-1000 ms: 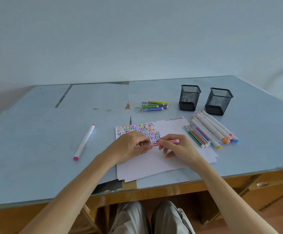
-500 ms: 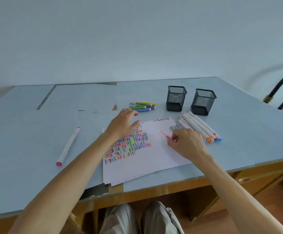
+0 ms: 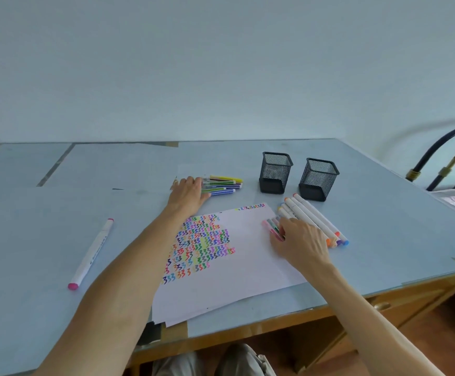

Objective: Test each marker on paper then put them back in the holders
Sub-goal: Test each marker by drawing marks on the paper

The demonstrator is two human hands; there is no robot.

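Right hand fingers lie on pink marker.

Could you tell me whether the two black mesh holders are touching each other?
Apart. The head view shows a strip of bare table between the left mesh holder and the right mesh holder.
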